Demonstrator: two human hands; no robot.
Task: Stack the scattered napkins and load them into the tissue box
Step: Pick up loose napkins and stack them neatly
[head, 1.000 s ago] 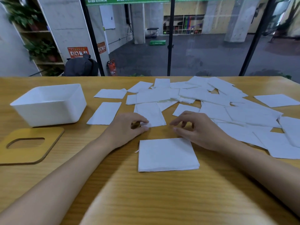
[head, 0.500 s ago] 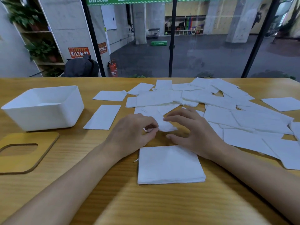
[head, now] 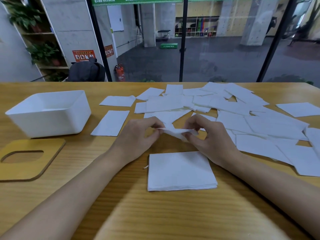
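Both hands hold one white napkin [head: 174, 131] lifted a little off the wooden table. My left hand [head: 138, 135] pinches its left edge and my right hand [head: 206, 135] pinches its right edge. Just in front of them lies a neat square stack of napkins [head: 181, 170]. Several loose napkins [head: 242, 116] are scattered over the table's middle and right side. The white tissue box [head: 50, 113] stands open and looks empty at the left. Its wooden lid [head: 27, 160], with an oval slot, lies flat in front of the box.
A single napkin [head: 110, 122] lies between the box and my hands, another napkin [head: 117, 100] behind it. The table's far edge meets a glass wall. A dark backpack [head: 86, 71] sits behind the table at the back left.
My hands came together on a napkin lying beyond the stack, pinched it at both ends and lifted it off the table. The stack and box kept their places.
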